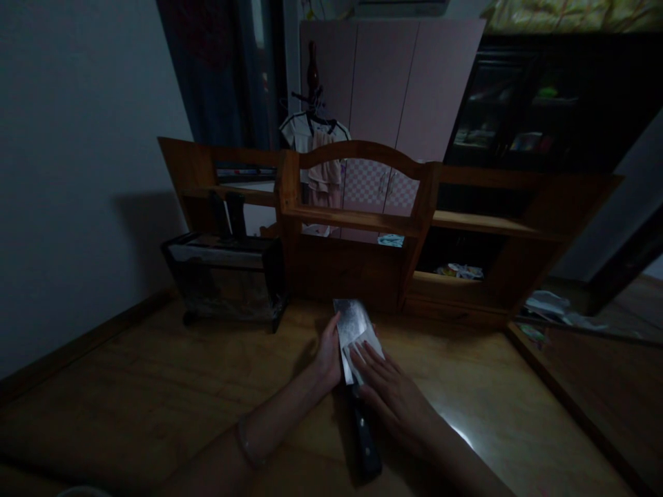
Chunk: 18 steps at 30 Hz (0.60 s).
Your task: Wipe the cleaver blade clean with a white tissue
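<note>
A cleaver (350,322) lies on the wooden desk (155,393), its broad metal blade pointing away from me and its black handle (365,438) pointing toward me. My left hand (328,355) rests against the blade's left edge, thumb up along it. My right hand (391,393) lies flat with fingers stretched out, pressing a white cloth or paper (362,348) onto the blade's near part.
A dark knife block (228,279) with handles sticking up stands at the back left. A wooden shelf unit (394,228) runs across the back of the desk. The wall is on the left; the desk's right edge (564,407) drops off.
</note>
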### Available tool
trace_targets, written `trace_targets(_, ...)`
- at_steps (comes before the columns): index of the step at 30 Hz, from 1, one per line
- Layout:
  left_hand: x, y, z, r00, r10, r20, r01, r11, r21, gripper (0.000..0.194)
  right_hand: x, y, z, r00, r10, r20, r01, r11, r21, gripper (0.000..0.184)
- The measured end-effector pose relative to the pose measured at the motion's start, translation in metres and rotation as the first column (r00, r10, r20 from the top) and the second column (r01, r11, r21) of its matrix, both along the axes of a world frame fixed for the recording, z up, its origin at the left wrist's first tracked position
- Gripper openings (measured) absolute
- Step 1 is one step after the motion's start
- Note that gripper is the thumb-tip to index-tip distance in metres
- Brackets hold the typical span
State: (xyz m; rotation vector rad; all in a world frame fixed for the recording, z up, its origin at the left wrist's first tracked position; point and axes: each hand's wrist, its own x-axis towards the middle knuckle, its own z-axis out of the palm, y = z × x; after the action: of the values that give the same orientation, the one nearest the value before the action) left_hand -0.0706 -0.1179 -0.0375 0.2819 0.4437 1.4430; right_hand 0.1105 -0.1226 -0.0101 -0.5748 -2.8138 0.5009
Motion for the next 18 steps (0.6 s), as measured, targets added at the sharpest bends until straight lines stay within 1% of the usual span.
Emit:
trace_targets(6, 0.003, -0.001, 0.002, 1.0, 0.021, -0.017, -0.021, 1.0, 0.0, 0.053, 0.005, 0.013, -0.013, 0.985, -0.172, -0.01, 0.173, 0.983, 0.066, 0.056)
trace_targets(8, 0.003, -0.001, 0.003, 1.0, 0.024, 0.001, -0.024, 1.0, -0.006, 0.049, 0.005, 0.014, -0.013, 0.975, -0.217, -0.039, 0.22, 0.971, 0.095, 0.057)
trace_targets(10, 0.004, -0.002, 0.003, 0.999, 0.051, 0.008, -0.051, 0.998, -0.035, 0.047, 0.005, 0.011, -0.009, 0.97, -0.228, -0.086, 0.236, 0.966, 0.104, 0.058)
trace_targets(12, 0.004, -0.002, 0.003, 0.998, 0.069, 0.0, -0.069, 0.996, -0.06, 0.047, 0.005, 0.006, -0.001, 0.976, -0.177, -0.125, 0.189, 0.978, 0.086, 0.059)
trace_targets(15, 0.001, -0.001, 0.002, 1.0, 0.02, -0.023, -0.021, 0.998, -0.061, 0.052, 0.004, -0.003, 0.01, 0.994, 0.004, -0.107, -0.001, 1.0, 0.023, 0.057)
trace_targets(17, -0.001, 0.0, 0.0, 0.999, -0.012, -0.044, 0.01, 0.998, -0.062, 0.056, 0.002, -0.008, 0.014, 0.991, 0.112, -0.077, -0.115, 0.993, -0.028, 0.056)
trace_targets(18, -0.001, 0.0, 0.0, 0.999, -0.018, -0.051, 0.014, 0.998, -0.064, 0.057, 0.002, -0.009, 0.015, 0.987, 0.142, -0.07, -0.146, 0.988, -0.05, 0.056)
